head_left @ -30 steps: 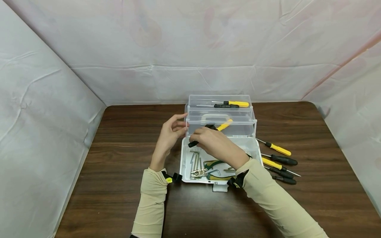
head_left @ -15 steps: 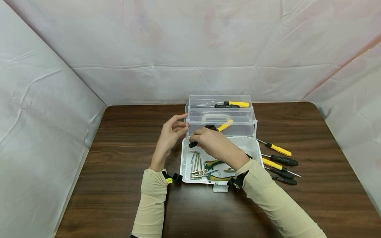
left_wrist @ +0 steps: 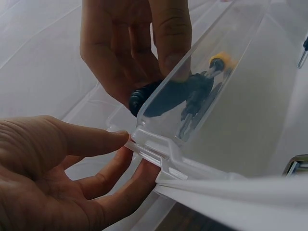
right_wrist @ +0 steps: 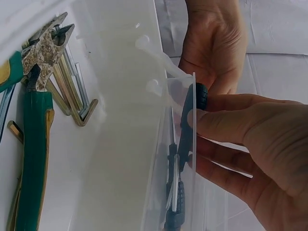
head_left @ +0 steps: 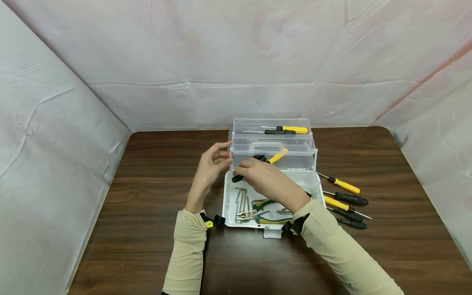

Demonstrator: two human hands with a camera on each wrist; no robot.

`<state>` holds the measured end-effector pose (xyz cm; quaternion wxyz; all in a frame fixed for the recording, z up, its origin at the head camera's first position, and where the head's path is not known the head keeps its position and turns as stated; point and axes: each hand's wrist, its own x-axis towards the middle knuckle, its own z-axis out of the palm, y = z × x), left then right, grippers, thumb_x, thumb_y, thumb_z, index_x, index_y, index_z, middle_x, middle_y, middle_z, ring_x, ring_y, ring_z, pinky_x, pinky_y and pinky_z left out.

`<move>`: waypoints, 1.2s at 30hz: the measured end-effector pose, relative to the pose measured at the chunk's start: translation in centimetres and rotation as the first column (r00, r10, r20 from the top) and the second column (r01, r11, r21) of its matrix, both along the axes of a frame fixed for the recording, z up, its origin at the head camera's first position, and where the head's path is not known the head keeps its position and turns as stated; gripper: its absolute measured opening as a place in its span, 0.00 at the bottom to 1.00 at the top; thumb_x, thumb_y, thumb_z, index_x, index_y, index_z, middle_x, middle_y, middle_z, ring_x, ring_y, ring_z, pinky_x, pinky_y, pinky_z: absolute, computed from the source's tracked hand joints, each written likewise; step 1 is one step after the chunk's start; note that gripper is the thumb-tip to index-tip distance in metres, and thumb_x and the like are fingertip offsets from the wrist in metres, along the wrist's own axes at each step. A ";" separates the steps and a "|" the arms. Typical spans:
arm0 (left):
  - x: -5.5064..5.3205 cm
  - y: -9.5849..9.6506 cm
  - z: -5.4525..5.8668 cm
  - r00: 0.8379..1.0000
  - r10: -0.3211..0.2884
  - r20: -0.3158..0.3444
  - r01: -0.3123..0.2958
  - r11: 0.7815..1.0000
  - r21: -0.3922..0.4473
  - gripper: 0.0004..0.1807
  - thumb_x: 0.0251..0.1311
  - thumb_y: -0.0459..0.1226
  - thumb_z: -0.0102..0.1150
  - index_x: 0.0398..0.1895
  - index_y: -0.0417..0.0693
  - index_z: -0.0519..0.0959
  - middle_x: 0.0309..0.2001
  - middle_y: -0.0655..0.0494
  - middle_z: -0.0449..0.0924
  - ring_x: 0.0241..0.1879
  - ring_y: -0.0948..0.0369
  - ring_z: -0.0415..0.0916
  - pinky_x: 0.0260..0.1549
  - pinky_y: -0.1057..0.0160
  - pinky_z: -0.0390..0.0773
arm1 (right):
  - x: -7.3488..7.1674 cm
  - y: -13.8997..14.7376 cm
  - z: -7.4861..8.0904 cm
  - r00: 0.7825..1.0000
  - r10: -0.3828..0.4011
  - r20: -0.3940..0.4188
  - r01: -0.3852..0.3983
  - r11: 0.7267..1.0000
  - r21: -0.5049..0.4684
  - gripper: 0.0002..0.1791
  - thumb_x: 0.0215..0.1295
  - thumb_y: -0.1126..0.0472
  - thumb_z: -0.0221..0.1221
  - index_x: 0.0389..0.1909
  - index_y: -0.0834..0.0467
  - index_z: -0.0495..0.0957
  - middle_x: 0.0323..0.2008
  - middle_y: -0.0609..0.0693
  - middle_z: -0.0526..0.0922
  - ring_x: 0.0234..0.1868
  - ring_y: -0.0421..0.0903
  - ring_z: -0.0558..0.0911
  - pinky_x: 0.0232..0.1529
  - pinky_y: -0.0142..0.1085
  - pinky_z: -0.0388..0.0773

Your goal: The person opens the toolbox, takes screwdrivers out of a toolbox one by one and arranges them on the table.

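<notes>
My right hand (head_left: 271,180) reaches over the open white toolbox (head_left: 225,205) and grips a black-handled screwdriver (right_wrist: 201,96) at the lower clear tray (head_left: 298,162). Its handle end pokes out on the left; the tray wall and fingers partly cover the rest. In the same tray lies a yellow-handled screwdriver (head_left: 278,155), along with other dark handles. On the left, my left hand (left_wrist: 72,168) pinches the clear plastic bracket (left_wrist: 154,154) at the tray's end between thumb and fingers. The upper tray carries another yellow screwdriver (head_left: 295,129) and a black one (head_left: 280,132).
Green-handled pliers (right_wrist: 36,159) and several hex keys (right_wrist: 72,91) lie in the toolbox's base. To its right on the wooden table (head_left: 155,246) are several screwdrivers, among them a yellow one (head_left: 346,185) and a black one (head_left: 352,199). White sheeting (head_left: 206,102) rises behind the table.
</notes>
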<state>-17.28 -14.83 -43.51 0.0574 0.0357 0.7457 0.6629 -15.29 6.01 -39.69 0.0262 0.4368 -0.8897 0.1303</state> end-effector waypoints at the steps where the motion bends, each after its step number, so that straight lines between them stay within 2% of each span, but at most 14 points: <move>1: 0.0 0.0 0.0 1.000 0.001 0.001 -0.001 1.000 0.002 0.28 0.71 0.28 0.61 0.72 0.54 0.76 0.54 0.34 0.83 0.43 0.56 0.84 0.43 0.59 0.86 | 0.0 0.0 0.0 1.000 0.007 -0.006 -0.007 1.000 -0.005 0.17 0.66 0.67 0.70 0.54 0.51 0.85 0.46 0.46 0.85 0.47 0.43 0.84 0.45 0.34 0.85; 6: 0.0 0.0 0.1 1.000 -0.002 -0.001 0.002 1.000 0.003 0.28 0.71 0.27 0.61 0.71 0.55 0.76 0.54 0.35 0.83 0.44 0.56 0.85 0.41 0.63 0.86 | 0.3 0.0 0.3 0.999 0.027 -0.029 -0.028 1.000 -0.011 0.16 0.67 0.67 0.69 0.53 0.50 0.85 0.46 0.45 0.85 0.48 0.42 0.84 0.45 0.33 0.85; 12: 0.0 -0.1 -0.1 1.000 -0.003 0.000 0.003 1.000 0.004 0.28 0.71 0.27 0.61 0.71 0.55 0.76 0.54 0.36 0.83 0.48 0.50 0.85 0.42 0.62 0.86 | 0.8 -0.2 1.0 0.999 0.036 -0.032 -0.036 0.999 -0.026 0.16 0.67 0.67 0.69 0.53 0.50 0.85 0.46 0.45 0.85 0.48 0.42 0.84 0.47 0.33 0.85; 16: 0.0 -0.1 -0.1 1.000 -0.004 0.000 0.004 1.000 0.009 0.28 0.71 0.27 0.61 0.72 0.54 0.76 0.54 0.34 0.83 0.49 0.48 0.84 0.41 0.65 0.85 | 1.1 -0.2 1.4 0.999 0.040 -0.035 -0.041 0.999 -0.024 0.15 0.69 0.67 0.67 0.53 0.50 0.85 0.46 0.45 0.85 0.48 0.42 0.83 0.46 0.33 0.84; 20: 0.0 -0.1 0.0 1.000 -0.004 -0.002 0.004 1.000 0.005 0.28 0.71 0.28 0.61 0.72 0.54 0.75 0.54 0.34 0.82 0.48 0.48 0.84 0.40 0.66 0.84 | 1.3 -0.2 1.7 0.997 0.037 -0.061 -0.037 0.999 -0.009 0.14 0.69 0.68 0.67 0.52 0.50 0.85 0.45 0.45 0.85 0.47 0.42 0.83 0.45 0.32 0.84; 25: 0.0 -0.1 0.1 1.000 -0.002 0.002 0.002 1.000 0.001 0.28 0.71 0.28 0.61 0.72 0.53 0.75 0.54 0.35 0.82 0.47 0.51 0.84 0.43 0.60 0.86 | 1.4 0.3 2.1 0.996 0.008 -0.089 -0.008 1.000 0.005 0.15 0.67 0.67 0.69 0.52 0.50 0.85 0.44 0.45 0.85 0.46 0.43 0.84 0.45 0.34 0.85; 30: 0.0 0.0 0.0 1.000 -0.002 0.003 0.002 1.000 0.018 0.28 0.70 0.26 0.61 0.72 0.52 0.75 0.55 0.31 0.81 0.50 0.44 0.84 0.48 0.48 0.87 | 1.6 1.1 2.1 0.995 -0.034 -0.089 0.036 0.999 0.021 0.16 0.67 0.67 0.69 0.53 0.49 0.85 0.46 0.46 0.86 0.47 0.44 0.84 0.42 0.35 0.85; 33: 0.0 0.0 -0.1 1.000 -0.003 0.000 0.003 1.000 0.029 0.29 0.70 0.26 0.61 0.72 0.51 0.75 0.55 0.28 0.80 0.50 0.42 0.84 0.49 0.46 0.87 | 1.9 1.6 2.1 0.995 -0.054 -0.088 0.056 0.998 0.023 0.16 0.67 0.67 0.69 0.52 0.49 0.86 0.47 0.46 0.86 0.47 0.44 0.84 0.42 0.35 0.85; 36: 0.0 0.1 -0.2 1.000 0.000 0.001 0.000 0.999 0.036 0.29 0.70 0.25 0.61 0.72 0.50 0.75 0.55 0.28 0.80 0.47 0.48 0.85 0.50 0.45 0.87 | 2.1 2.2 1.9 0.994 -0.070 -0.085 0.071 0.997 0.015 0.16 0.67 0.68 0.69 0.52 0.50 0.86 0.46 0.46 0.86 0.46 0.44 0.84 0.44 0.35 0.85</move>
